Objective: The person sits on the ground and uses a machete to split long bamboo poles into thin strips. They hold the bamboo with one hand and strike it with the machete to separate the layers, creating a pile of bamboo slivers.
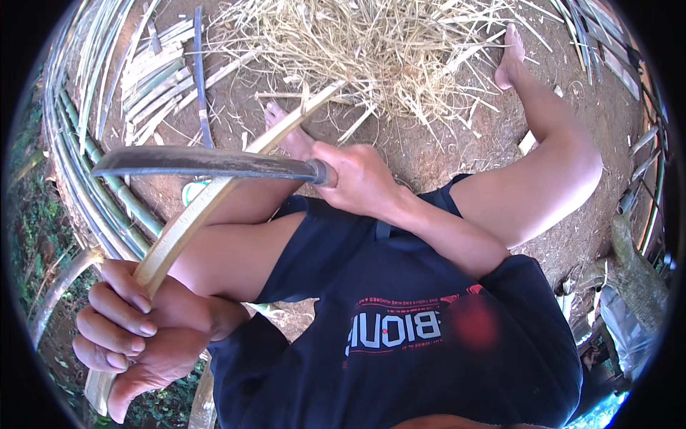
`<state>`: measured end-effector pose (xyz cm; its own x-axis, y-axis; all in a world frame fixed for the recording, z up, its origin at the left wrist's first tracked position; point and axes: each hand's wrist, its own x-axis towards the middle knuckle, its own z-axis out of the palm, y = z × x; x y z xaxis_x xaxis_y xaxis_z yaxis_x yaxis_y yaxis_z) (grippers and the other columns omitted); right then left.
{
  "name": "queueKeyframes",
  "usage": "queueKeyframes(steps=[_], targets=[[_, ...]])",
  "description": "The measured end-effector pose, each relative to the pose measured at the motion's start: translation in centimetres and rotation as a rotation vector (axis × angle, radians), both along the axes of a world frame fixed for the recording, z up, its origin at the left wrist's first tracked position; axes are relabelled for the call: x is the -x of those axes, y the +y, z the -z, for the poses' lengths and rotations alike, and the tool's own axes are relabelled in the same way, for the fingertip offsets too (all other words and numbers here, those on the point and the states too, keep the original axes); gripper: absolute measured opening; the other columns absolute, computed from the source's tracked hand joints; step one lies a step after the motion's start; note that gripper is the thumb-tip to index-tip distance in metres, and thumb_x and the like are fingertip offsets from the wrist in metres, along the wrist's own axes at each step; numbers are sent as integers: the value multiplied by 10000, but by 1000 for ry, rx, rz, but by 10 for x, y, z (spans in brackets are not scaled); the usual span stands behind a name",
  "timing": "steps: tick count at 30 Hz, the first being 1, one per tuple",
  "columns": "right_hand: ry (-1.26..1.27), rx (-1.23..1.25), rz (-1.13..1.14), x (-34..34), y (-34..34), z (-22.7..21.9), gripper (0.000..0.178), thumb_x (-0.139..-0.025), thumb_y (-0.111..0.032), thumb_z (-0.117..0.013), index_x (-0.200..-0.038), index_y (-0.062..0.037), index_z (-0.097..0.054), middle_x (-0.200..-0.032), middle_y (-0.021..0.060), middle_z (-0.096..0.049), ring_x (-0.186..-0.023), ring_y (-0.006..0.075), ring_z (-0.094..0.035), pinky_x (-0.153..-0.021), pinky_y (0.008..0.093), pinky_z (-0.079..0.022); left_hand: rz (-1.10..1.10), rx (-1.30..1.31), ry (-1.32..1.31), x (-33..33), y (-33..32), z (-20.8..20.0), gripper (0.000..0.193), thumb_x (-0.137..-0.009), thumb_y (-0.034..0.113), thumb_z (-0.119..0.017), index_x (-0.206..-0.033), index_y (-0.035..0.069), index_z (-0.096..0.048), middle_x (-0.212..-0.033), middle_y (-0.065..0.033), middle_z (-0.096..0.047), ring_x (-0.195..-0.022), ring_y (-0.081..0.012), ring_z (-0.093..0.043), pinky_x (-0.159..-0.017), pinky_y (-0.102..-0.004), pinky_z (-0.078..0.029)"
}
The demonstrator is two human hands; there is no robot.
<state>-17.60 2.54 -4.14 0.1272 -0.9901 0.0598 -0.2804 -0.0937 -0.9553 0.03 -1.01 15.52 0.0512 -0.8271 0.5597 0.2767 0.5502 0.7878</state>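
Note:
My left hand (139, 325) is at the lower left, its fingers curled round a long pale bamboo strip (186, 225). The strip slants up and away to the right, past my bent left leg. In my right hand (361, 179), closed on its handle, is a machete (207, 161) with a broad dark blade. The blade points left and lies across the strip, about halfway along it. Whether the edge bites into the bamboo I cannot tell. Most of the machete's handle is hidden in my fist.
A heap of thin bamboo shavings (371, 50) covers the ground ahead. Split bamboo pieces (157, 86) are stacked at the far left, beside a dark flat strip (201, 79). Long green poles (118, 186) run along the left. A branch (632, 264) and clear plastic (622, 329) stand at the right.

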Motion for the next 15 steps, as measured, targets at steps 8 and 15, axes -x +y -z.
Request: queueKeyframes(steps=[8, 15], targets=[[76, -338, 24, 10, -7, 43, 99, -801, -134, -649, -856, -67, -602, -638, 186, -632, -586, 380, -648, -530, 465, -497, 9, 29, 5, -5, -6, -4, 634, -895, 754, -374, -831, 134, -490, -690, 3, -421, -569, -142, -362, -562, -309, -313], [221, -331, 157, 13, -16, 98, 78, -852, -131, -596, -865, -56, -614, -607, 170, -628, -540, 333, -653, -507, 450, -497, 26, -39, 3, -11, -12, 1, 646, -899, 755, -365, -826, 129, -503, -703, 8, -424, -588, -140, -414, -585, -285, -326]])
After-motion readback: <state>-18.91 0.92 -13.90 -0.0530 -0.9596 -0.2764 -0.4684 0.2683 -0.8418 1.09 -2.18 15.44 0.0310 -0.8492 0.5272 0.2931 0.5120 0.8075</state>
